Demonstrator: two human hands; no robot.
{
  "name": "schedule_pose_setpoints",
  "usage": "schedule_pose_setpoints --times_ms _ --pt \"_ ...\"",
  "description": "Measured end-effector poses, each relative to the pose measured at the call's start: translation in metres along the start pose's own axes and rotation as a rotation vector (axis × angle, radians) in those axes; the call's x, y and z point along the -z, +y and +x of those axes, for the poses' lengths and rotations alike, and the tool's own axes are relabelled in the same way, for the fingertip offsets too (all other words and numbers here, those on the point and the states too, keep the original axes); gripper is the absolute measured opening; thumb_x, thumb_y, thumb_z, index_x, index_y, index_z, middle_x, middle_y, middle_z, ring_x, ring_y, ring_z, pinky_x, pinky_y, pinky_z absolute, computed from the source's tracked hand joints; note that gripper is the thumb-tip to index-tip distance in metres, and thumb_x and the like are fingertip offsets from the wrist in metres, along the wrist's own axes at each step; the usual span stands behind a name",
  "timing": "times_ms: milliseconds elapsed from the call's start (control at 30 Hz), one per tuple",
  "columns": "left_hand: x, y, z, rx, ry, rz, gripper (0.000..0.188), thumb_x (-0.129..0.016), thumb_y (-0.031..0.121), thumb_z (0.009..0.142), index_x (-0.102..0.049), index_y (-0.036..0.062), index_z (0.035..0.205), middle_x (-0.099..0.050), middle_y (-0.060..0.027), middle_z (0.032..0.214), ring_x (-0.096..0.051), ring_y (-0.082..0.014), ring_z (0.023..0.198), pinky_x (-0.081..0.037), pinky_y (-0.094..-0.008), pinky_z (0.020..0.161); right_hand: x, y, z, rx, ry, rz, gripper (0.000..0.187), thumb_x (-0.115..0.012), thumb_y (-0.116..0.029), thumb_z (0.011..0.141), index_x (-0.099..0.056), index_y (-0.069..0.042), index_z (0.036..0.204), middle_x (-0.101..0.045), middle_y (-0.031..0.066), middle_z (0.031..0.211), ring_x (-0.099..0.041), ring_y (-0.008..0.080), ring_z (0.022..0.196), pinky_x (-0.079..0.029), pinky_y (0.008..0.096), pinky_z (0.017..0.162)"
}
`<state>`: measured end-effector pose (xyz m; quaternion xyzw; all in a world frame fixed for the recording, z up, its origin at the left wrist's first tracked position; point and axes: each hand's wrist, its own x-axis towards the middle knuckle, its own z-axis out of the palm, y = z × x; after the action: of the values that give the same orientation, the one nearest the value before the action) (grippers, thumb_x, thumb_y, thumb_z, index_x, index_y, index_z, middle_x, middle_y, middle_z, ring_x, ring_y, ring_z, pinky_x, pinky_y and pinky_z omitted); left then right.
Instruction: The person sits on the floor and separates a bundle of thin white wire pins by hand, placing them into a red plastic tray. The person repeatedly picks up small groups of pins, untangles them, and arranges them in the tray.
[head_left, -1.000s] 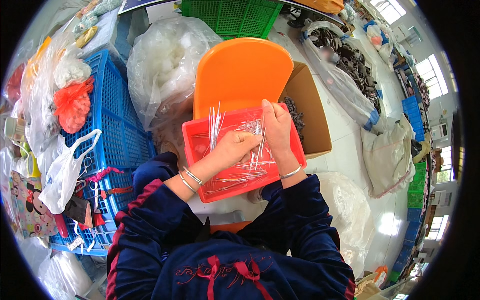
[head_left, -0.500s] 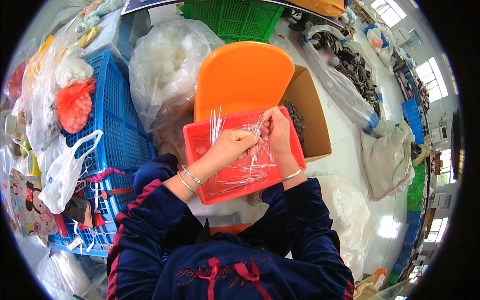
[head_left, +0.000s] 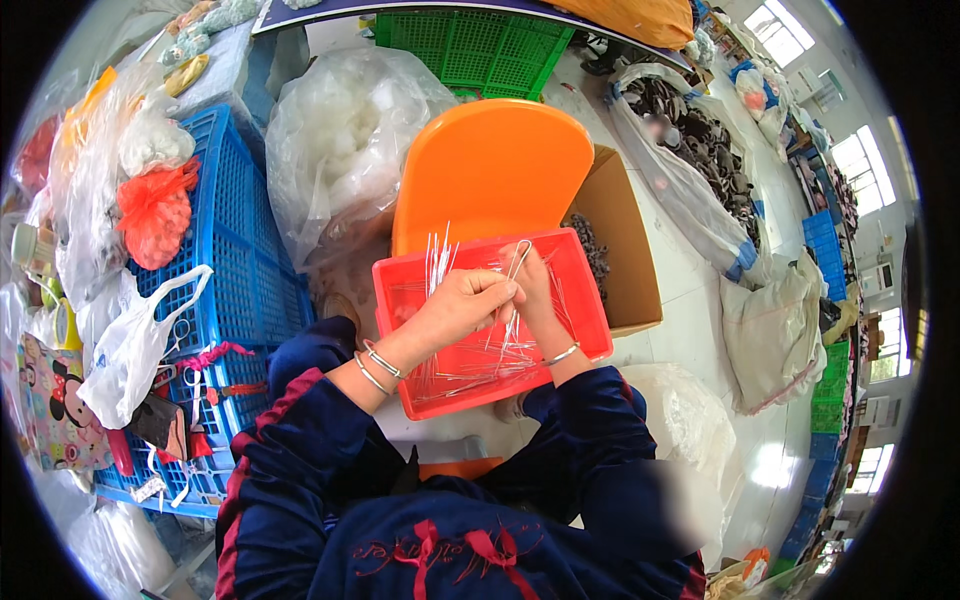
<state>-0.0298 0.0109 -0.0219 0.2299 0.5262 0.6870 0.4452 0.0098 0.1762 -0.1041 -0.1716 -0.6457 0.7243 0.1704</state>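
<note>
A shallow red plastic tray sits over my lap, against an orange chair, with many thin silvery wires scattered in it. My left hand is closed, thumb and forefinger pinching a thin wire bent into a narrow loop that sticks up between my hands. My right hand is right beside it, fingers curled at the same wire. Its fingertips are partly hidden behind the left hand. Several straight wires stand upright at the tray's far left, just beyond my left hand.
The orange chair stands beyond the tray, with a cardboard box to its right. A clear bag of white stuffing lies left of it. Stacked blue crates line my left side. A green crate is at the back.
My right hand has moved left and down, closer to my left hand. The bent wire loop now stands up clearly between them. The whole view has shifted slightly.
</note>
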Motion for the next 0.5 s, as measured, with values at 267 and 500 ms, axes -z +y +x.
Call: schedule_pose_setpoints --times_ms 267,500 --pt "-0.001 -0.001 -0.002 0.080 -0.080 -0.123 0.027 -0.047 0.024 0.099 -0.064 0.0058 0.090 -0.054 0.0013 0.065 -0.037 -0.0030 0.049 -0.027 -0.0179 0.045 0.013 -0.092 -0.020 -0.170 -0.358 0.225 0.034 -0.045 -0.024 0.100 -0.060 0.005 0.111 -0.044 -0.0026 0.062 -0.034 0.0049 0.048 -0.028 0.0209 0.046" --pt "-0.006 0.004 -0.006 0.106 -0.161 -0.146 0.028 -0.046 0.024 0.098 -0.063 0.0050 0.087 -0.051 0.0005 0.061 -0.035 -0.0041 0.046 -0.026 -0.0185 0.043 0.014 -0.104 -0.026 -0.209 -0.415 0.263 0.033 -0.048 -0.024 0.100 -0.064 0.003 0.108 -0.042 -0.0032 0.060 -0.035 0.0058 0.050 -0.028 0.0216 0.046"
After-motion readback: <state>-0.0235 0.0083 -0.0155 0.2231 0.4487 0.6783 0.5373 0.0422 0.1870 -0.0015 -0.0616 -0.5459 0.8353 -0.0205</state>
